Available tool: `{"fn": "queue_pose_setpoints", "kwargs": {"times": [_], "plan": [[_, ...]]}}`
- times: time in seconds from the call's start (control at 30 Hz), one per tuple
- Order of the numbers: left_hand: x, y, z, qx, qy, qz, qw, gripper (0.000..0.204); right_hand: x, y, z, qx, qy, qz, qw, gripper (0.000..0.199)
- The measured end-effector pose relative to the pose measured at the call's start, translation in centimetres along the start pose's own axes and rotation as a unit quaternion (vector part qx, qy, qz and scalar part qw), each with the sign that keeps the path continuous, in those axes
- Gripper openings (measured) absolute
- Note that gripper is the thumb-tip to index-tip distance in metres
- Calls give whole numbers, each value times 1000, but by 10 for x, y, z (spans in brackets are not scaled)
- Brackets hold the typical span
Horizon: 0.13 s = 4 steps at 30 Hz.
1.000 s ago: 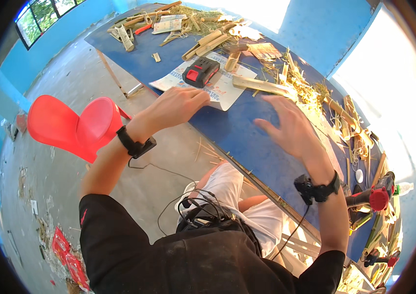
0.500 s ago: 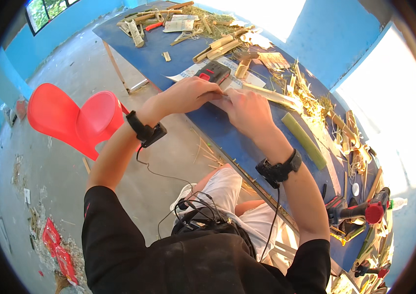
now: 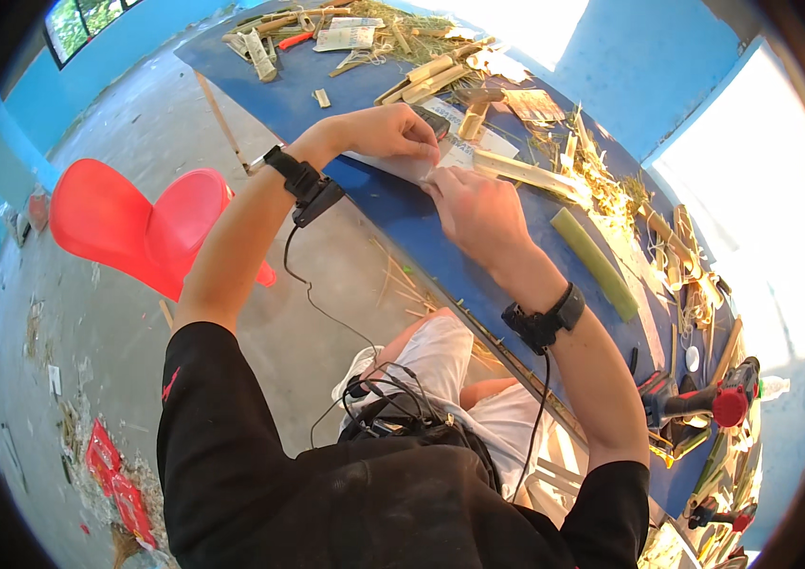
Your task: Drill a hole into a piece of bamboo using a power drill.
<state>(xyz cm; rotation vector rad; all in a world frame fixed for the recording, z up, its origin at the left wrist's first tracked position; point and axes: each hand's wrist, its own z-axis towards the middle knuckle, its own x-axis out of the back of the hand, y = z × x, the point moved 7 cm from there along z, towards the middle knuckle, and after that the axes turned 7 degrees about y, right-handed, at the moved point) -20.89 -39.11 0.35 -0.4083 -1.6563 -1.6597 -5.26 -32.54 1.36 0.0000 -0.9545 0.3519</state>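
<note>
My left hand (image 3: 391, 131) is over the table's near edge, its fingers curled and thumb and fingertips brought together in a pinch. Just below and to its right, my right hand (image 3: 480, 211) also pinches, thumb against forefinger. A tiny pale tip shows at the right fingertips; what either hand holds is too small to make out. Behind the left fingers, a black block with red parts (image 3: 437, 121) is mostly covered. It rests on a printed paper sheet (image 3: 495, 144). Right of my hands lie a split bamboo strip (image 3: 528, 174) and a green bamboo tube (image 3: 594, 264).
Bamboo pieces (image 3: 436, 78) and shavings (image 3: 602, 190) litter the blue table (image 3: 279, 95). A hammer-like tool (image 3: 480, 97) lies beyond the paper. Cordless power tools (image 3: 696, 403) sit at the right. A red chair (image 3: 104, 223) stands on the floor at left.
My hands have drawn slightly apart. The left has risen and its wrist has shifted right, now covering most of the black and red block; the right hand has dropped slightly.
</note>
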Motion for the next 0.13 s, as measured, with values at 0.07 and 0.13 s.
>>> {"fn": "queue_pose_setpoints", "kwargs": {"times": [0.07,0.13], "plan": [[5,2,-3,-1,19,47,999,28,8,2,5,-76,-37,1,996,34],[5,11,-4,-24,32,63,997,28,16,5,8,-150,-71,1,986,42]]}}
